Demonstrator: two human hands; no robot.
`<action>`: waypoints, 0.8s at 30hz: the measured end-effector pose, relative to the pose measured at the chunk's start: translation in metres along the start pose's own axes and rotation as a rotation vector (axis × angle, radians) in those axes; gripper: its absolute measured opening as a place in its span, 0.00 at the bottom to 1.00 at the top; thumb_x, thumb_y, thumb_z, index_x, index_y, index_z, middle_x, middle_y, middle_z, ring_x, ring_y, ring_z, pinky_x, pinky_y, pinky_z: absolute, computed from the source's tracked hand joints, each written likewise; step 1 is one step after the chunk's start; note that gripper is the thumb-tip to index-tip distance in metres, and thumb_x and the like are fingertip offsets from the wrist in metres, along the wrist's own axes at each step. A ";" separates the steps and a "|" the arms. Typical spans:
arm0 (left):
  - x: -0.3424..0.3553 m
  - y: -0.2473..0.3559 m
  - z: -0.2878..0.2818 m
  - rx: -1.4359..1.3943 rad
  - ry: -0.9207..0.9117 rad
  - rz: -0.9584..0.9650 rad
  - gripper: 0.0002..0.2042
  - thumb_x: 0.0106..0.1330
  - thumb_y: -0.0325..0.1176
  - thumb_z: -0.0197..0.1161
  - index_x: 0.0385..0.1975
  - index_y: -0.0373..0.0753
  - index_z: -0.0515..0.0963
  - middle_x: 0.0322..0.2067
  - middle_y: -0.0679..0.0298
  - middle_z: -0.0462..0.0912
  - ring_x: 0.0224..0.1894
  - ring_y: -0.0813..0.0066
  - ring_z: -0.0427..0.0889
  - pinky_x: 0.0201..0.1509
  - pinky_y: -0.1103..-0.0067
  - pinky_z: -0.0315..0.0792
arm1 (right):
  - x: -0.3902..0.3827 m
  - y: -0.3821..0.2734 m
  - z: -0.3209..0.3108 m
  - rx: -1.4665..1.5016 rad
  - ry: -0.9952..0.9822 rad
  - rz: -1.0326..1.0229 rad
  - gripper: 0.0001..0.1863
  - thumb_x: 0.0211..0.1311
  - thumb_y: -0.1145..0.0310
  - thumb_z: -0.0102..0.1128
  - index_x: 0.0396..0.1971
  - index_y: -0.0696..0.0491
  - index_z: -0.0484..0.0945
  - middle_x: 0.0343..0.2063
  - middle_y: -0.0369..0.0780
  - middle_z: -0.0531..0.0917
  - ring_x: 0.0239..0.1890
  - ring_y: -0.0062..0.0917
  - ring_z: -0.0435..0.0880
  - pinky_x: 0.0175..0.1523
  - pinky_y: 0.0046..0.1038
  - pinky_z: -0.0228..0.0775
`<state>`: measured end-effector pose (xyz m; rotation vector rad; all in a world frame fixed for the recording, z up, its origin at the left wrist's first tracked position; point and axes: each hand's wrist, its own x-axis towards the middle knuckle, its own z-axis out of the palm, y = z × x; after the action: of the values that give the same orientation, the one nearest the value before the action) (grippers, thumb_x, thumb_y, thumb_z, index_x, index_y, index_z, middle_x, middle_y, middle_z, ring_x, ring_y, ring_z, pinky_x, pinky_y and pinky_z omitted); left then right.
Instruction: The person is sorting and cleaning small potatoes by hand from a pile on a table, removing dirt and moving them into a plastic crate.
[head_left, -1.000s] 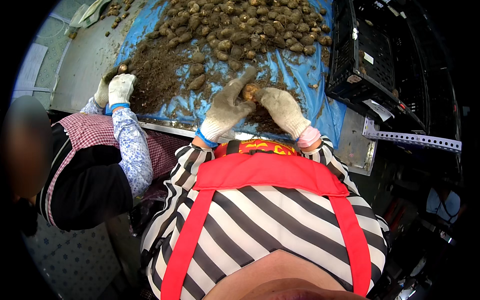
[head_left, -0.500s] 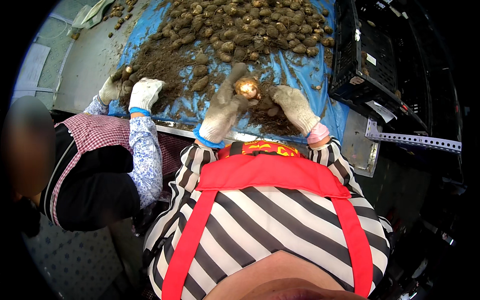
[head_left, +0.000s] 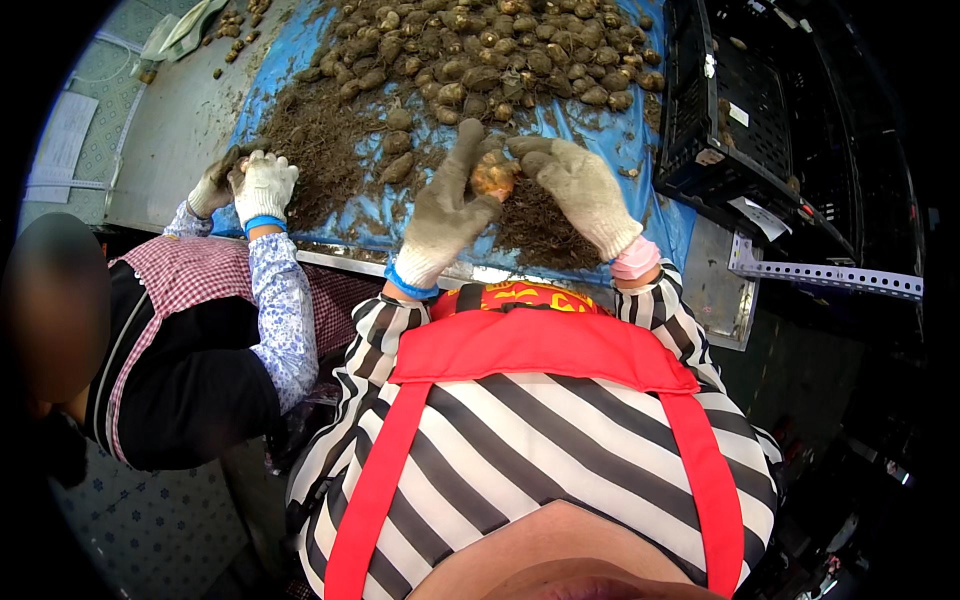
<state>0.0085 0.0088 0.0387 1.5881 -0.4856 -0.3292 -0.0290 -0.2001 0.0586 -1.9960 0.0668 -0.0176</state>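
My left hand (head_left: pixel 447 218), in a soiled white glove, holds a round brown tuber (head_left: pixel 493 176) with paler patches between thumb and fingers. My gloved right hand (head_left: pixel 577 193) is bent toward the tuber's upper right, fingers together at or very near it; what they grip is hidden. Beneath both lies dark soil with fibrous roots (head_left: pixel 540 240) on a blue plastic sheet (head_left: pixel 668 232). A large heap of dirty tubers (head_left: pixel 470 50) covers the far part of the sheet.
At left, a co-worker (head_left: pixel 200 360) in a checked apron has both gloved hands (head_left: pixel 262 187) raised over the soil. Black plastic crates (head_left: pixel 760 150) stand at right beside a perforated metal bar (head_left: pixel 825 275). The metal table (head_left: pixel 172 120) shows at left.
My right hand moved outward off the tuber, then back up to it with fingers reaching over. The tuber shifted slightly left. The co-worker's hands moved right, then partly back.
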 end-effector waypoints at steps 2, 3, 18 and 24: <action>-0.001 0.001 0.003 0.181 0.006 0.102 0.42 0.61 0.21 0.64 0.78 0.45 0.56 0.67 0.52 0.74 0.67 0.59 0.76 0.70 0.72 0.70 | 0.001 -0.007 0.007 -0.094 -0.005 0.017 0.19 0.69 0.59 0.57 0.53 0.52 0.84 0.47 0.47 0.87 0.50 0.41 0.86 0.55 0.36 0.76; -0.001 0.002 0.004 0.291 0.009 0.177 0.42 0.60 0.20 0.64 0.77 0.46 0.58 0.66 0.52 0.76 0.65 0.58 0.77 0.69 0.71 0.71 | 0.001 -0.008 0.010 -0.145 -0.002 0.018 0.19 0.68 0.59 0.57 0.52 0.52 0.85 0.46 0.47 0.87 0.50 0.42 0.86 0.55 0.37 0.76; -0.003 -0.013 0.006 -0.049 -0.187 0.056 0.44 0.59 0.18 0.63 0.78 0.38 0.54 0.69 0.57 0.70 0.68 0.68 0.73 0.69 0.72 0.71 | 0.015 0.049 0.009 -0.565 -0.070 -0.329 0.13 0.62 0.70 0.57 0.44 0.51 0.86 0.40 0.45 0.87 0.45 0.39 0.86 0.50 0.35 0.80; 0.001 0.002 -0.001 -0.479 -0.177 -0.112 0.42 0.57 0.18 0.56 0.77 0.36 0.55 0.72 0.54 0.66 0.66 0.65 0.75 0.69 0.70 0.71 | 0.014 0.041 -0.007 -0.346 -0.108 0.048 0.14 0.67 0.68 0.56 0.48 0.53 0.85 0.46 0.46 0.87 0.48 0.41 0.86 0.52 0.35 0.78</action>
<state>0.0096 0.0091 0.0409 1.1255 -0.4153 -0.6262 -0.0171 -0.2244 0.0242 -2.3363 0.0505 0.1418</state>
